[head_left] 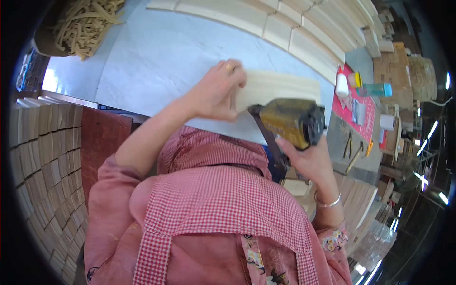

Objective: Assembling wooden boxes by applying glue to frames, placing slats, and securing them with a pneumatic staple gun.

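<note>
L hand point(219, 91), grip on wood bd point(285, 84) end, R hand point(309, 160), grip round yel/blk nail gun point(287, 121)

Your left forearm point(156, 127) slanted up and inward from a bent elbow point(124, 167), the left hand point(221, 90) arched with blurred fingers point(238, 76) curled above its thumb, while your right forearm point(330, 216) rose more steeply, the right hand point(309, 159) wrapped in a grip.

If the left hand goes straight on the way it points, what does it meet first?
The left hand would likely meet the pale wooden board first; blur hides whether they already touch.
</note>
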The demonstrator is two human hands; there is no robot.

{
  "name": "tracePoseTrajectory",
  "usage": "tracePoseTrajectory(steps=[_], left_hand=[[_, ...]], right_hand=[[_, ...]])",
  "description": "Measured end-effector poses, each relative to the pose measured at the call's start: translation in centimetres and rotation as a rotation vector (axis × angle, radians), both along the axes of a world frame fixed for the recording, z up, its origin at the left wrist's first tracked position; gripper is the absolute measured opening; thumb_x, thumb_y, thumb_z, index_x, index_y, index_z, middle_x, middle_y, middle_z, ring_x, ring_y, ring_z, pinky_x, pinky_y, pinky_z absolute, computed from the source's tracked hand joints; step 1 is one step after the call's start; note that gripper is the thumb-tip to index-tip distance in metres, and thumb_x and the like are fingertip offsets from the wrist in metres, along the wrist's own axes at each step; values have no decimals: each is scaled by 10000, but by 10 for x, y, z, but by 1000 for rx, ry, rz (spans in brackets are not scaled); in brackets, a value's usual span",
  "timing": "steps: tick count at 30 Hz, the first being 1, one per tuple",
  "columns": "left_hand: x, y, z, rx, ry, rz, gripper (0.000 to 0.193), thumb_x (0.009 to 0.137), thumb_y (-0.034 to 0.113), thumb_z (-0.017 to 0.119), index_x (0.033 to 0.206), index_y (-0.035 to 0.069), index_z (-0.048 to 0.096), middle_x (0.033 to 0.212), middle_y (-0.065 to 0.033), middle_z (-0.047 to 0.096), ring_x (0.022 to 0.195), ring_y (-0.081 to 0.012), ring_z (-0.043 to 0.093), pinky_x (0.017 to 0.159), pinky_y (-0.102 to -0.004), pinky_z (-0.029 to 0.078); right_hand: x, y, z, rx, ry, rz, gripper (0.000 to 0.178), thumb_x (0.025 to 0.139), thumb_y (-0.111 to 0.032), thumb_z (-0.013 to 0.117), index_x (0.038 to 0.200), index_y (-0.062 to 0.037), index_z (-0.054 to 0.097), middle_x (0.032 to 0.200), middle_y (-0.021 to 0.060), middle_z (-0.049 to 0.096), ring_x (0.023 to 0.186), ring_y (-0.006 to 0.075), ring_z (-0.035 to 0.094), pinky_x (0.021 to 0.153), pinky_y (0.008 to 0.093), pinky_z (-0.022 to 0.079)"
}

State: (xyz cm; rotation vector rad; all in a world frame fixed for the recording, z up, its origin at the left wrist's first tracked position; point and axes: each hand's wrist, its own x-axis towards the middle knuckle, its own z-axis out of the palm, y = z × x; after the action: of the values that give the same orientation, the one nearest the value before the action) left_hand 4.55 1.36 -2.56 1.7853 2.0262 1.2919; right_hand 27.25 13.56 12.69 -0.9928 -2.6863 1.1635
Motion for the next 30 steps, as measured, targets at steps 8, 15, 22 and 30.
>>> tracePoseTrajectory(steps=[8, 15, 22, 30], left_hand=[[60, -122, 42, -470, -364, 398, 881, 767, 369, 847, 1452, 17, 420, 1289, -237, 478, 1077, -341, 530, 973, -425, 458], [85, -46, 6, -76, -780, 163, 393, 939, 126, 664, 1309, 10, 601, 1193, -138, 587, 860, -205, 568, 763, -304, 496], [-60, 18, -13, 198, -321, 737, 311, 870, 134, 720, 1159, 20, 707, 1136, -126, 676, 821, -224, 633, 748, -315, 538], [-93, 26, 17, -227, -276, 625, 321, 892, 196, 683, 1142, -4, 711, 1028, -82, 717, 838, -202, 660, 792, -308, 538]], right_hand=[[24, 24, -5, -17, 81, -68, 325, 802, -110, 814, 1046, 71, 700, 950, 145, 758, 745, 223, 685, 672, 332, 549], [56, 41, 1, 9, -71, -335, 344, 798, -97, 817, 1064, 82, 692, 982, 165, 753, 771, 232, 696, 692, 330, 554], [79, 35, 4, 6, -155, -333, 358, 797, -98, 820, 1082, 78, 693, 989, 168, 753, 784, 246, 704, 702, 344, 561], [68, 23, -3, -84, -120, -185, 301, 807, -81, 810, 1043, 69, 699, 941, 141, 757, 732, 215, 693, 641, 318, 550]])
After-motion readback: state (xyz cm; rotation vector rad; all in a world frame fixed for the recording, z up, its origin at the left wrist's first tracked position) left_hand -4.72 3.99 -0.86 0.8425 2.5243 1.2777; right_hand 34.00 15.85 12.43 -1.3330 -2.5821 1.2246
